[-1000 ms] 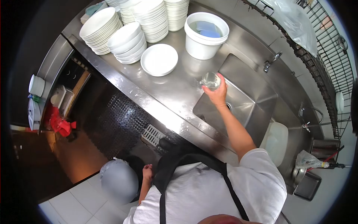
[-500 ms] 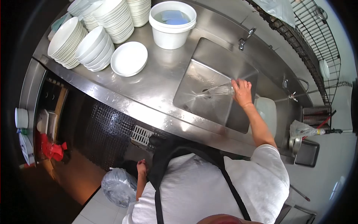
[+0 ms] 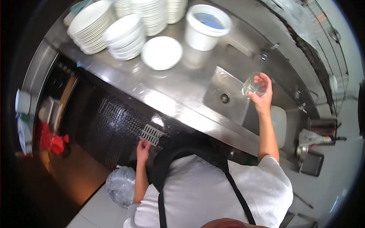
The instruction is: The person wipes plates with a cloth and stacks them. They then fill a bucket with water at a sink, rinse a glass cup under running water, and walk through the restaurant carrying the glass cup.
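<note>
My right hand [image 3: 263, 90] is wrapped round a clear glass [image 3: 252, 86], which is tilted above the right part of the metal sink [image 3: 216, 88]. The sink's drain [image 3: 224, 98] shows to the left of the glass. Low by the counter's front, my left hand [image 3: 143, 147] hangs over the dark floor mat with its fingers loosely curled together; nothing shows in it. The metal floor grate [image 3: 151, 133] appears just beyond that hand.
On the steel counter [image 3: 159, 85] stand a white bucket [image 3: 205, 40] with blue inside, a single white bowl [image 3: 162, 53] and stacks of white bowls [image 3: 125, 40]. A tap [image 3: 266, 55] is behind the sink. A filled plastic bag [image 3: 121, 186] sits lower left.
Water was streaming from the glass into the sink; now the stream is gone and the glass is turned more upright. My left hand has moved forward. The view has shifted.
</note>
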The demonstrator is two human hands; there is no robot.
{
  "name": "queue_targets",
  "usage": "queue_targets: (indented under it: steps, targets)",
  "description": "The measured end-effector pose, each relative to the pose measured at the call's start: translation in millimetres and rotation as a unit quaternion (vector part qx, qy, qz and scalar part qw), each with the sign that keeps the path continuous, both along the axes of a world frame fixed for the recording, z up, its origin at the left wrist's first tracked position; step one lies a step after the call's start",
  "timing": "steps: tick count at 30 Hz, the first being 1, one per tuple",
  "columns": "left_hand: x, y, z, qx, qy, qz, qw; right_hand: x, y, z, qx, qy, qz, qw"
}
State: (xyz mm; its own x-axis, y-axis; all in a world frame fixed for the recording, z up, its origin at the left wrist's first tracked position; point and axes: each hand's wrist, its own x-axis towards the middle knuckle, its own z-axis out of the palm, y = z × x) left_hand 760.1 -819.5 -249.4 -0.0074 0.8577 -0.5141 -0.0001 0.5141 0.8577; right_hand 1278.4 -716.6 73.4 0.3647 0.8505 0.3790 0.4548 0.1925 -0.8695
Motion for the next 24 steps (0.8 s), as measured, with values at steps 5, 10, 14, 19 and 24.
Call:
queue_targets:
  steps: [5,10,14,19,24]
  targets:
    - [2,74,190,0.222,0.101,-0.135,0.96,-171,46,-23,0.004,0.083,0.273,0.958]
    - [-45,87,268,0.404,0.113,-0.148,0.896,-349,75,-56,-0.041,0.06,0.581,0.811]
    - [-112,64,243,0.342,0.017,-0.002,0.939,-476,82,-74,-0.044,0.016,0.663,0.747]
    - [-202,53,209,0.245,-0.071,0.225,0.94,-593,114,-94,-0.129,0.01,0.683,0.719]
    - [-324,122,175,0.155,-0.312,0.389,0.853,-694,183,-149,-0.157,0.122,0.599,0.775]
